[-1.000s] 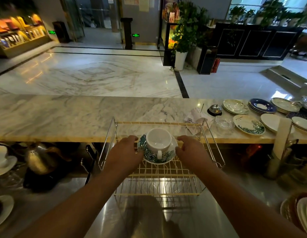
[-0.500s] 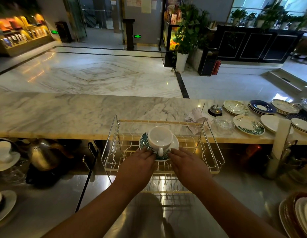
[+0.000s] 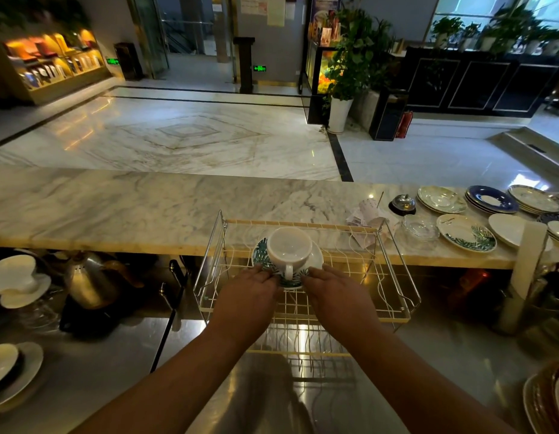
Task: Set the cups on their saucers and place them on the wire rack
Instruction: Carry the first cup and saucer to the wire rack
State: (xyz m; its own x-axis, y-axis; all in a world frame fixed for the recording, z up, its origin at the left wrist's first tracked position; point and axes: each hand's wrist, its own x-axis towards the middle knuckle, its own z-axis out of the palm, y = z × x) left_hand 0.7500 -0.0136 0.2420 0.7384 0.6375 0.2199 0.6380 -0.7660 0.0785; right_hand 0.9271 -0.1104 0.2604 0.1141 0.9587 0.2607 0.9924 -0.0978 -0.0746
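Note:
A white cup [image 3: 289, 245] stands upright on a saucer [image 3: 261, 255] with a green leaf pattern, handle turned toward me. Both rest on the upper tier of the wire rack [image 3: 394, 296], near its back. My left hand [image 3: 247, 302] and my right hand [image 3: 337, 299] lie palm down side by side. Their fingertips touch the saucer's near rim on either side of the cup handle. My thumbs are hidden under my hands.
The rack stands on a steel worktop against a marble counter [image 3: 146, 208]. Several plates [image 3: 466, 233], a glass dish [image 3: 420, 227] and a bell [image 3: 403, 203] lie at the right. At the left are a steel kettle [image 3: 90, 280], another cup on a saucer [image 3: 17, 274] and stacked plates [image 3: 12, 371].
My hands slid from the saucer's two sides round to its near rim and stay there. The cup and saucer sit on the rack's upper tier and have not moved since.

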